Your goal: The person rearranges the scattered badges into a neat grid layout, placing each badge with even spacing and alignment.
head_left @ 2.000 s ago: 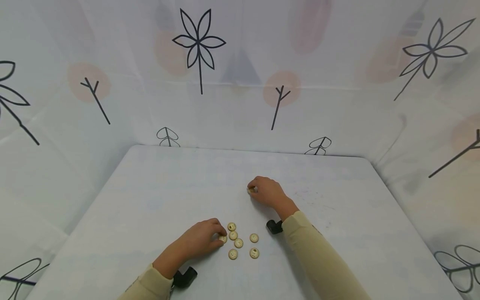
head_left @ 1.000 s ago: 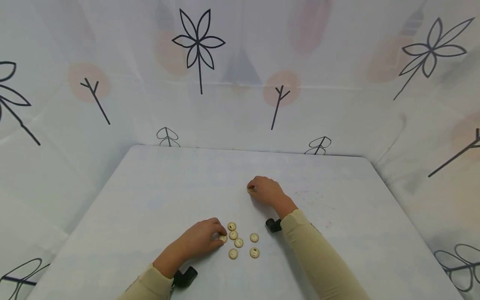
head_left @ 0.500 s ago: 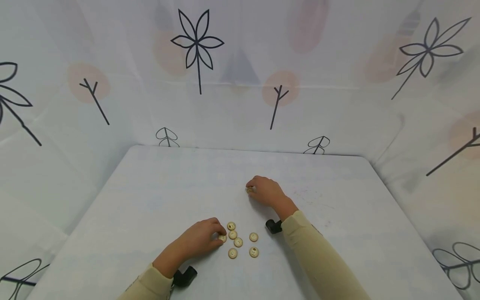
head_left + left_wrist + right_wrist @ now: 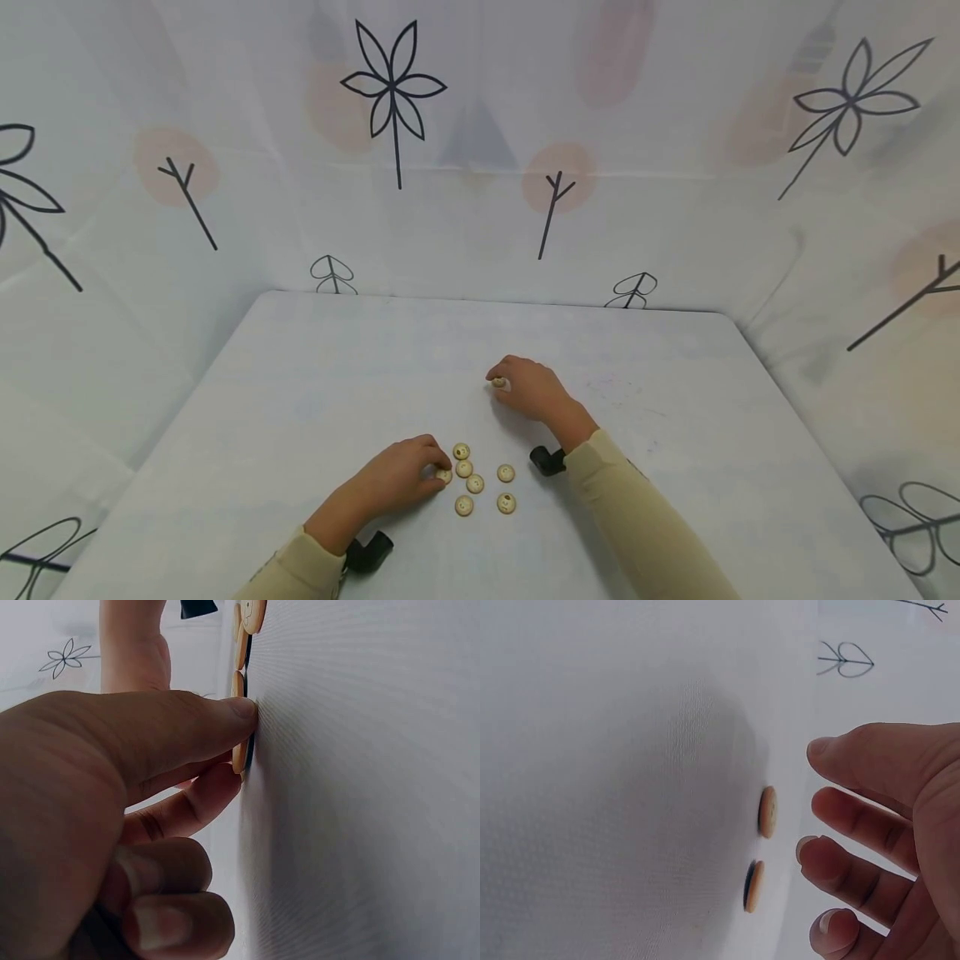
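My left hand pinches a pale round wooden button on the table, between thumb and fingertips. In the left wrist view the button shows edge-on below the thumb. Further back, my right hand hovers with fingers parted, just above a button. The right wrist view shows two buttons lying flat, apart from the fingers. Several more buttons lie to the right of my left hand, some close together.
The white table reaches back to a pale patterned curtain. Curtain also stands along both sides. Black wrist-camera mounts stick out from the wrists.
My right hand has loosened and drawn slightly back from the button it pinched, which now lies exposed under its fingers. The left hand keeps its pinch in the same place.
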Available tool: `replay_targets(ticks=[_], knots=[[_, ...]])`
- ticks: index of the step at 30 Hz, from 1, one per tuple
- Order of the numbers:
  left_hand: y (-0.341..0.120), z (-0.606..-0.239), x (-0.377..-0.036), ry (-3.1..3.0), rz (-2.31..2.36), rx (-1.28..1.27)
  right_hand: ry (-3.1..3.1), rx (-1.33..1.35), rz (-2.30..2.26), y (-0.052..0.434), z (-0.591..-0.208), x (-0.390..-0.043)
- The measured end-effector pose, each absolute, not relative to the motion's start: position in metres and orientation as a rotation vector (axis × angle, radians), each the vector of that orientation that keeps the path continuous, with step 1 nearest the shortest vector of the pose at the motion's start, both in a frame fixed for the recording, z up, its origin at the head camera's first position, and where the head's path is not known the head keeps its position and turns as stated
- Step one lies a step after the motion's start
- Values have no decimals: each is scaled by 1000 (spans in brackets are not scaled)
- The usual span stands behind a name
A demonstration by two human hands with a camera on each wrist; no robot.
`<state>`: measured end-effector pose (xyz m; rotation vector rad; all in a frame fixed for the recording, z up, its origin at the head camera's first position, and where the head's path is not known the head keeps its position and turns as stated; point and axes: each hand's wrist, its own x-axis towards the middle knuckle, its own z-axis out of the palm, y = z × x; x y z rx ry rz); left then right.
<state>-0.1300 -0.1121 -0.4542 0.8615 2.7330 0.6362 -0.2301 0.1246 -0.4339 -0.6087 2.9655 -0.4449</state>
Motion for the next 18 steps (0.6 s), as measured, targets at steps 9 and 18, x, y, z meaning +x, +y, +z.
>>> replay_targets(ticks=[9,18], knots=[[-112,-455,-131,2718,621,849,2935,-628,-444,118,-427,-220],[-112,-460,-133,2721,607,836,2908,-699,-425,113,-429,-213]])
